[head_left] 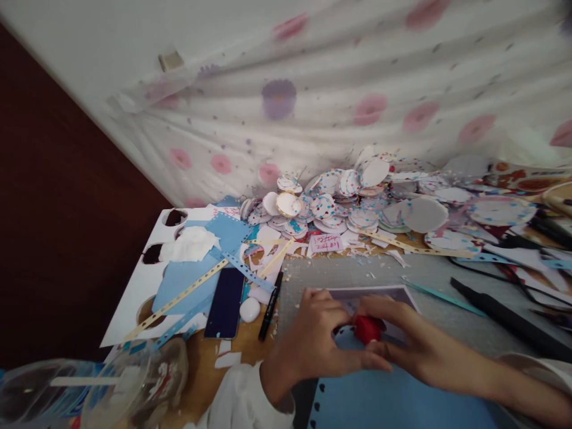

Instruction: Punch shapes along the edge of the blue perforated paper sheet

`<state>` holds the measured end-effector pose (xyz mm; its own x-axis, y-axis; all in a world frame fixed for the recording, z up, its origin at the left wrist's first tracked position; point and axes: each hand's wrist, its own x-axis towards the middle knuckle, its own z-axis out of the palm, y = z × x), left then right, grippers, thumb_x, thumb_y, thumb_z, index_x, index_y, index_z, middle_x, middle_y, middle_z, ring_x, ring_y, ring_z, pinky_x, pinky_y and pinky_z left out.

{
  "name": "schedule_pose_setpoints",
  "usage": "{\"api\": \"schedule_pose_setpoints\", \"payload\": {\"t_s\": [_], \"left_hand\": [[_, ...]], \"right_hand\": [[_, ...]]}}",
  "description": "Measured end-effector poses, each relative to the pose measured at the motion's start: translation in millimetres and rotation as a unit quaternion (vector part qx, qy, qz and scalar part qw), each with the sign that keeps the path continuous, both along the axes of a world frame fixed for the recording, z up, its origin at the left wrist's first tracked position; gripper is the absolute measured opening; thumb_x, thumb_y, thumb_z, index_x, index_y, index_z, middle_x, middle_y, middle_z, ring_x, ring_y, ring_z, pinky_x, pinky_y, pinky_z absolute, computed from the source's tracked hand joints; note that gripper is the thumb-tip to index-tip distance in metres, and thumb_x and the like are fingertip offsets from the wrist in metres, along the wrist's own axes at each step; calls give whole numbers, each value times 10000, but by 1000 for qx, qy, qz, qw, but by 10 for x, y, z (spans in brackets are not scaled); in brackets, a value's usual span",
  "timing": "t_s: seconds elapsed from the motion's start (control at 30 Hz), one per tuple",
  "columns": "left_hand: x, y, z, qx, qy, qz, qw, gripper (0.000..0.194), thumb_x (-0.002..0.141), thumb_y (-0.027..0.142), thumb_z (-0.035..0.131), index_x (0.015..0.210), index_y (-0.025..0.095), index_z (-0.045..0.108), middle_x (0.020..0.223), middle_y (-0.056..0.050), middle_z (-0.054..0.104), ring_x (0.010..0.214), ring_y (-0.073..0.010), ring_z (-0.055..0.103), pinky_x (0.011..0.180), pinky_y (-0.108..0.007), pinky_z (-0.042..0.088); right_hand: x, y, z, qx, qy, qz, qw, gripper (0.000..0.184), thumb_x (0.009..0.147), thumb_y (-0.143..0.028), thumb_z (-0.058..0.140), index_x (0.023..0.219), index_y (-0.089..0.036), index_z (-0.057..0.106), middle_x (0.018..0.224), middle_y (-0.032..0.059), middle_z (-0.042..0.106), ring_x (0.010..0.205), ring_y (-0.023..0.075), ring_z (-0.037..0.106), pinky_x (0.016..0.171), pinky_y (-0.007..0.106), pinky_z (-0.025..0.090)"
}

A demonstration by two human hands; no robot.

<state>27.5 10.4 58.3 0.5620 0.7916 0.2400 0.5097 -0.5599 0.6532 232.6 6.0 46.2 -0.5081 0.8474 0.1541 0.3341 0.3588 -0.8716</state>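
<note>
A small red paper punch (367, 329) sits at the far edge of a sheet of blue paper (397, 393). My right hand (413, 339) is closed round the punch, thumb on the near side and fingers over the far side. To its left, my left hand (319, 336) grips the paper's far edge, fingers curled and thumb stretched towards the punch. Dark punched holes run down the paper's left edge. Beneath the hands lies a pale-rimmed flat piece (409, 298), mostly covered.
Paper discs (330, 205) are heaped along the curtained wall. Left of the grey mat (322, 274) lie a phone (224, 302), a black marker (270, 307), a round white case (249, 309) and punched strips. Clear plastic containers (134, 381) stand front left; a long black tool (504, 316) lies right.
</note>
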Motion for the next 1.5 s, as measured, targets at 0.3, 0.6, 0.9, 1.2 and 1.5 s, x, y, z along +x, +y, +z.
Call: {"api": "schedule_pose_setpoints", "payload": {"t_s": [0.3,0.6,0.9,1.2,1.5], "left_hand": [[-200,-42,-68,5,41,-1,999,546,938,370,674,517,182,382,550,24,573,697,-170,563,753,-365,347],[-187,-94,12,-38,22,20,999,338,832,344,784,615,192,574,684,4,684,799,-205,627,832,-384,381],[-35,91,124,19,139,-48,989,528,709,719,760,746,196,694,710,-12,678,800,-213,608,826,-385,357],[-46,78,56,12,146,-34,989,512,736,702,759,740,192,711,726,-14,718,820,-206,607,855,-385,339],[-221,-55,-33,-32,108,7,994,454,948,450,668,582,182,646,637,-3,710,763,-165,606,831,-369,356]], "right_hand": [[148,-7,-75,11,-24,29,999,228,896,-444,642,999,-242,665,984,59,704,929,224,667,853,362,555],[99,-61,-42,47,-4,17,999,110,908,-345,622,912,-238,648,874,35,682,835,200,637,794,349,539],[4,-17,21,81,3,20,996,91,892,-307,605,837,-237,625,817,38,670,756,190,620,709,341,541],[82,16,-241,1,0,3,1000,269,885,-487,624,894,-225,685,891,61,688,813,216,634,740,380,535],[144,-32,-59,-28,-69,50,996,263,917,-463,604,963,-208,651,930,69,682,859,219,644,804,391,546]]}}
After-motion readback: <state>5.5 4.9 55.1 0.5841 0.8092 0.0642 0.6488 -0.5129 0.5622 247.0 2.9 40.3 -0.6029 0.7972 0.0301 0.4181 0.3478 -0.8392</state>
